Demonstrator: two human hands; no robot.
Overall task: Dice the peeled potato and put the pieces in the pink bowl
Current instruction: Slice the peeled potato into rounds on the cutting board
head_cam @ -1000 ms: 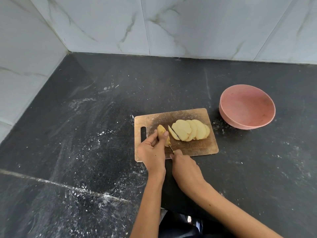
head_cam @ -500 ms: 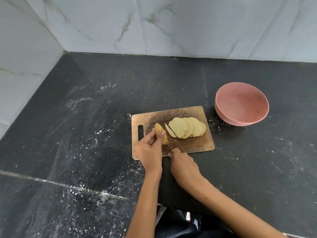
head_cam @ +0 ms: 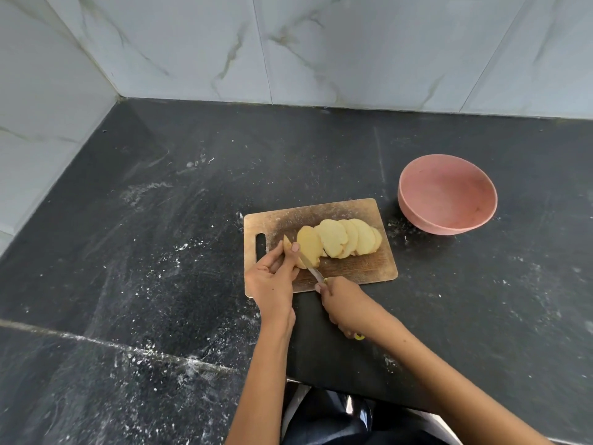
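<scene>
My left hand (head_cam: pixel 271 277) pinches the potato end piece (head_cam: pixel 287 245) on the cutting board (head_cam: pixel 353 271). My right hand (head_cam: pixel 348 308) grips the knife (head_cam: pixel 309 267), blade just right of it, against the fanned slices (head_cam: pixel 340 240). Pink bowl (head_cam: pixel 447 194) sits far right, holding no pieces.

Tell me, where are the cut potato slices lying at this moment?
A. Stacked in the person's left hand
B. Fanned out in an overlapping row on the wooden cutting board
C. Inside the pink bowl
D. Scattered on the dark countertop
B: the potato slices lean on one another in a row on the cutting board, while the pink bowl beside the board holds nothing.
</scene>
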